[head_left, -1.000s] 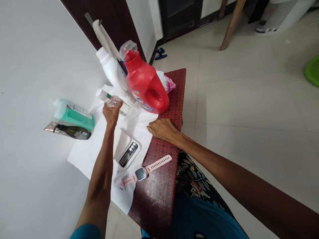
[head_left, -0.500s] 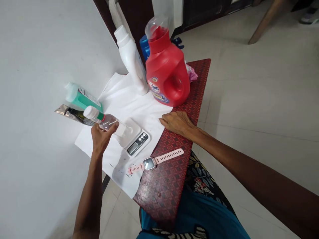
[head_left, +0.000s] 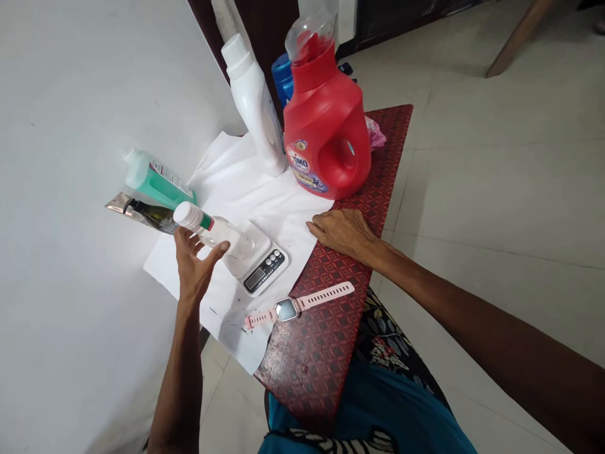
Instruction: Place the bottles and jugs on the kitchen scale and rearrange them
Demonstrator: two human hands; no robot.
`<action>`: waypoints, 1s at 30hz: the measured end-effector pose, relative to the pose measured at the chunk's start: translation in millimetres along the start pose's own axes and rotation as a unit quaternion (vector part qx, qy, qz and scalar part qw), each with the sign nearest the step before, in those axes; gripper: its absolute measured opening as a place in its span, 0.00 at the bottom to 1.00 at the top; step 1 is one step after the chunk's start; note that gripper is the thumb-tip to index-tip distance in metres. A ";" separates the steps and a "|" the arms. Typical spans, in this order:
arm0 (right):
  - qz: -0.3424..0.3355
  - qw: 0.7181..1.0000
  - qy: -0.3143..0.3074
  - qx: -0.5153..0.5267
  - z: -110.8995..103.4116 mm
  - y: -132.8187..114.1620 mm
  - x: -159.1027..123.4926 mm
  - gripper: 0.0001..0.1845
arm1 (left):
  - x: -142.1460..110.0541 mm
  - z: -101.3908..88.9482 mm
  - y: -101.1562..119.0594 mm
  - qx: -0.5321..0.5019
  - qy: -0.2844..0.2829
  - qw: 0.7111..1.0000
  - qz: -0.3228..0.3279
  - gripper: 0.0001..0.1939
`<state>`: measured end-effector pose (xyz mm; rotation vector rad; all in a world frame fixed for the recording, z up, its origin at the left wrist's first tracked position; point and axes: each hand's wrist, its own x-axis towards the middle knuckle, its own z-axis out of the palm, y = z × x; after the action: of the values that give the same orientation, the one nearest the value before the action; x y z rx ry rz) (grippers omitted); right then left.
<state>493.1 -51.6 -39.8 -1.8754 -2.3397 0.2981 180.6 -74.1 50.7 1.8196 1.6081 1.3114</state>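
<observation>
A small clear bottle (head_left: 215, 231) with a white cap and a green and red band stands on the white kitchen scale (head_left: 265, 268). My left hand (head_left: 195, 268) is just beside it with the fingers spread. The thumb lies close to the bottle's side and no longer wraps it. My right hand (head_left: 343, 232) rests flat, palm down, on the red patterned table (head_left: 326, 340), its fingertips at the edge of the white paper sheet (head_left: 265, 202). A pink smartwatch (head_left: 295, 307) lies in front of the scale.
A red detergent jug (head_left: 326, 126) and a tall white bottle (head_left: 255, 107) stand at the back, with a blue cap (head_left: 282, 77) behind them. A teal bottle (head_left: 155, 181) and a dark tube (head_left: 146, 213) lie by the white wall at left. Tiled floor is on the right.
My left hand carried the small clear bottle from near the jug down onto the scale and opened its fingers off it. My right hand stayed flat on the table.
</observation>
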 end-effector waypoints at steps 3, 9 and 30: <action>-0.002 1.000 0.003 -0.001 1.1 0.7 0.5 0.28 | -7.2 -5.2 -3.1 -0.010 0.067 0.998 0.001 0.51; -0.006 1.000 0.004 -0.010 3.8 1.6 2.9 0.27 | -23.4 26.6 -5.3 0.056 0.029 0.996 -0.057 0.36; 0.008 0.999 0.009 -0.040 12.2 -0.8 7.5 0.27 | 76.4 -108.3 -145.2 0.257 0.315 0.866 -0.291 0.24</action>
<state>488.0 -45.3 -51.7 -1.9239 -2.3605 0.1903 3.0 4.5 20.4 0.9595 2.7955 1.3149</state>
